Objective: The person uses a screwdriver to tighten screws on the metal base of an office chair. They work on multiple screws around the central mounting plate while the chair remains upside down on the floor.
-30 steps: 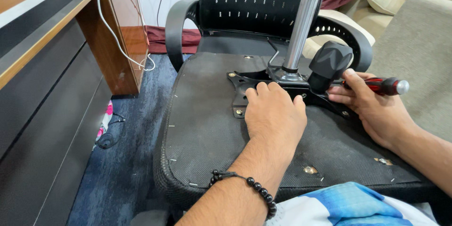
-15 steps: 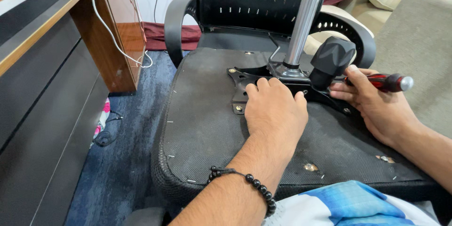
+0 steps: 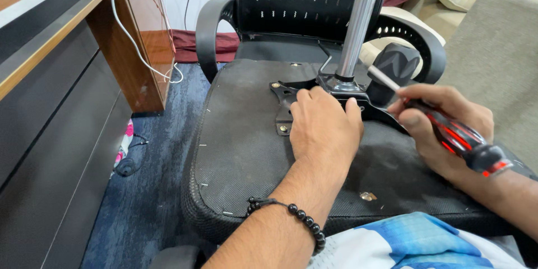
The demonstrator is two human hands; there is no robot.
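Observation:
An upturned black office chair seat [image 3: 246, 151] lies in front of me, underside up. A black metal mounting plate [image 3: 286, 98] with a chrome gas cylinder [image 3: 356, 28] rising from it is fixed at its middle. My left hand [image 3: 325, 126] rests flat on the plate beside the cylinder's base, a black bead bracelet on the wrist. My right hand [image 3: 443, 126] grips a red and black screwdriver [image 3: 465, 143], its metal shaft pointing up-left toward the plate. The tip is hidden behind my left hand.
A wooden desk [image 3: 67, 50] with dark drawer fronts runs along the left, a white cable [image 3: 134, 39] hanging down it. The chair's mesh backrest [image 3: 302, 0] and armrests stand behind. A beige sofa [image 3: 493, 56] is at right. Blue carpet [image 3: 151, 190] lies between desk and seat.
My right hand has turned the screwdriver from lying level to slanting, handle now lower right and shaft toward the plate. My left hand stays on the plate.

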